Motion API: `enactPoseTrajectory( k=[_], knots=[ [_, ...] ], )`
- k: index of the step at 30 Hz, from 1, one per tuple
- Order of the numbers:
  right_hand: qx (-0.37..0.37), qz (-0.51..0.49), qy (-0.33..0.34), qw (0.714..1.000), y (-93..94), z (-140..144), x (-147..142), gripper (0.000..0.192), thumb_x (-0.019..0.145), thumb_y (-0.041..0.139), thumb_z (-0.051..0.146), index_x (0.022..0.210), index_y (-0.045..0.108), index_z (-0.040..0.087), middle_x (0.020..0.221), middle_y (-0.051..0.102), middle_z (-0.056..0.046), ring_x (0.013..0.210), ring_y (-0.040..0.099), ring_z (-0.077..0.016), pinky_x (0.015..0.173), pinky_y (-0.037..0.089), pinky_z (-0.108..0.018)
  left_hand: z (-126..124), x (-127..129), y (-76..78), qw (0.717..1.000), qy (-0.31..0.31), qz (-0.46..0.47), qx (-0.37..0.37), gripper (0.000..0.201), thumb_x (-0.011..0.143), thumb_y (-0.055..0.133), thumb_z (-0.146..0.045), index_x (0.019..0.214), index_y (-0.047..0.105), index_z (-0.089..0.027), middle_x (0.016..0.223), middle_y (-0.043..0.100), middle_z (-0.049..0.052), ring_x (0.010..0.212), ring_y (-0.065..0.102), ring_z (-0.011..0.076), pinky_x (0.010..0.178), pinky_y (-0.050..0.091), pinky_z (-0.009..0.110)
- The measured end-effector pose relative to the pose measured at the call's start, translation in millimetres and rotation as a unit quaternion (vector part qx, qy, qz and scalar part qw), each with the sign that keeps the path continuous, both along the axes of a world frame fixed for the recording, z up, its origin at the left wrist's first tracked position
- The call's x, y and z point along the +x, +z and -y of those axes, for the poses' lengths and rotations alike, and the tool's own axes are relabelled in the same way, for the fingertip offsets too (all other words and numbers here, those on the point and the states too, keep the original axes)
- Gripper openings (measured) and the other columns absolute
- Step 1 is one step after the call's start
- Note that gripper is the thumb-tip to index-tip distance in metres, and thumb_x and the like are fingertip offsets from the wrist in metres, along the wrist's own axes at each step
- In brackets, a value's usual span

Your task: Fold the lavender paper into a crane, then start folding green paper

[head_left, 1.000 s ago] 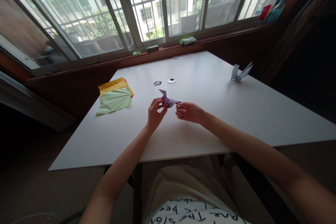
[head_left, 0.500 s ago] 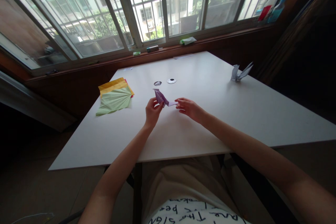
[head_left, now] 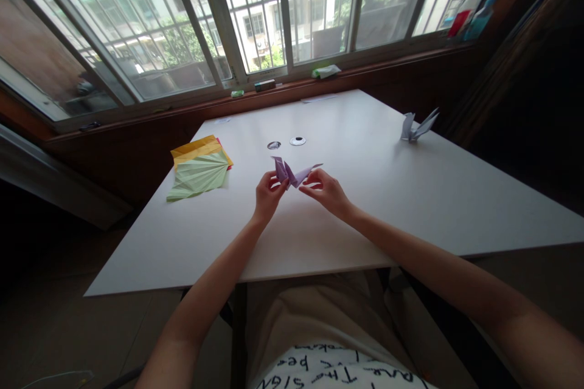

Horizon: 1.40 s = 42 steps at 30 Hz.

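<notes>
A folded purple origami crane (head_left: 297, 177) is between my hands, just above the white table (head_left: 319, 237). My left hand (head_left: 267, 196) pinches its left side between thumb and fingers, beside an upright pointed flap. From the other side, my right hand (head_left: 326, 193) has its thumb and fingers curled closely round the slim right-hand point, whose tip sticks out above the fingers. Two round flat pieces lie just beyond: a greyish disc (head_left: 274, 145) and a white disc with a black spot (head_left: 298, 141).
On the table's left lie green pleated paper (head_left: 201, 175) and yellow-orange paper (head_left: 194, 147), with a bit of red under them. A grey folded paper bird (head_left: 415, 127) stands near the right edge. Small items, including a green-white packet (head_left: 326, 71), sit along the windowsill.
The crane's right-hand point has swung up from nearly level. My right hand has moved slightly left and closed around that point; my left hand keeps its pinch.
</notes>
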State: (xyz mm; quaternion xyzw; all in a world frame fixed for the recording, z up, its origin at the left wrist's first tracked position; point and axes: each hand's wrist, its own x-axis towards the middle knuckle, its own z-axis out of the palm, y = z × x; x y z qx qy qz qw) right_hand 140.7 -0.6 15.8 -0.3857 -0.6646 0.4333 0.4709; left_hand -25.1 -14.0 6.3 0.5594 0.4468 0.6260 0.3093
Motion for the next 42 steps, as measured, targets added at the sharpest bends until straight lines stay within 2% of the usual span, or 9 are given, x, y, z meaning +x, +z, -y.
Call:
enactPoseTrajectory(
  k=[4,8,13,17,22,26,33,36,42],
  knots=[
    [0.055,0.022,-0.026,0.998,2.7,5.0,-1.1,0.029,0.062,0.070,0.037,0.074,0.050,0.021,0.076,0.059,-0.002,0.072,0.059,-0.0177,0.067,0.048,-0.034,2.5,2.6,-1.6,0.999,-0.050,-0.011,-0.013,0.031,0.066,0.069,-0.032,0.089,0.056,-0.017,0.085,0.063,0.004,0.081,0.063,0.0177,0.069,0.053,0.031],
    [0.048,0.016,-0.058,0.997,1.3,2.8,-0.5,0.027,0.064,0.068,0.039,0.068,0.049,0.021,0.071,0.060,-0.001,0.067,0.058,-0.0169,0.063,0.047,-0.032,4.6,4.1,-0.7,0.996,-0.087,-0.008,-0.021,0.032,0.066,0.069,-0.033,0.090,0.055,-0.017,0.089,0.064,0.004,0.085,0.062,0.0179,0.072,0.053,0.032],
    [0.043,0.004,-0.069,0.997,-1.6,-2.3,0.2,0.024,0.065,0.068,0.037,0.067,0.050,0.021,0.071,0.061,-0.001,0.069,0.059,-0.0175,0.065,0.046,-0.032,1.4,2.9,-1.5,0.995,-0.099,0.016,-0.027,0.029,0.075,0.059,-0.043,0.088,0.055,-0.017,0.082,0.062,0.003,0.077,0.062,0.0144,0.071,0.053,0.032],
    [0.033,-0.020,-0.054,0.998,-3.6,-4.7,-0.2,0.025,0.064,0.068,0.039,0.067,0.051,0.021,0.072,0.061,-0.001,0.070,0.059,-0.0167,0.068,0.047,-0.033,-1.0,1.8,-2.5,0.995,-0.090,0.041,-0.032,0.033,0.072,0.061,-0.046,0.085,0.051,-0.017,0.082,0.060,0.002,0.075,0.062,0.0137,0.068,0.054,0.031],
    [0.015,-0.056,-0.020,0.998,-2.2,-4.4,0.0,0.028,0.062,0.069,0.040,0.067,0.050,0.021,0.072,0.062,-0.001,0.071,0.059,-0.0164,0.069,0.049,-0.034,0.1,1.0,-1.0,0.994,-0.085,0.056,-0.046,0.031,0.078,0.052,-0.047,0.084,0.050,-0.017,0.080,0.060,0.002,0.074,0.062,0.0128,0.067,0.054,0.030],
    [0.004,-0.068,0.005,0.998,0.1,-3.2,-0.7,0.026,0.061,0.070,0.037,0.067,0.051,0.021,0.072,0.062,0.000,0.070,0.059,-0.0159,0.070,0.049,-0.034,-0.4,-0.7,-1.2,0.994,-0.080,0.054,-0.049,0.031,0.073,0.061,-0.042,0.087,0.048,-0.017,0.080,0.061,0.002,0.071,0.062,0.0126,0.065,0.054,0.029],
    [-0.024,-0.041,0.011,0.999,-6.9,-8.8,0.6,0.022,0.063,0.067,0.027,0.072,0.049,0.021,0.074,0.062,0.000,0.073,0.060,-0.0170,0.069,0.049,-0.034,-3.5,-3.1,-5.6,0.994,-0.088,0.012,-0.065,0.031,0.067,0.067,-0.031,0.089,0.052,-0.017,0.079,0.064,0.003,0.069,0.063,0.0141,0.058,0.051,0.025],
    [-0.047,-0.024,0.021,0.998,-9.0,-10.4,0.8,0.021,0.063,0.066,0.023,0.075,0.048,0.020,0.076,0.062,-0.001,0.074,0.060,-0.0176,0.068,0.048,-0.033,-5.9,-4.3,-10.5,0.994,-0.076,-0.008,-0.079,0.037,0.065,0.069,-0.025,0.096,0.051,-0.017,0.074,0.064,0.001,0.065,0.063,0.0140,0.057,0.050,0.025],
    [-0.083,-0.019,0.066,0.994,-5.5,-7.9,1.3,0.019,0.073,0.056,0.033,0.084,0.049,0.019,0.082,0.063,-0.003,0.077,0.060,-0.0168,0.073,0.047,-0.034,-7.9,-7.8,-14.6,0.993,-0.060,-0.038,-0.093,0.027,0.064,0.068,-0.025,0.085,0.054,-0.016,0.076,0.064,0.002,0.068,0.064,0.0150,0.060,0.051,0.026]
  ],
)
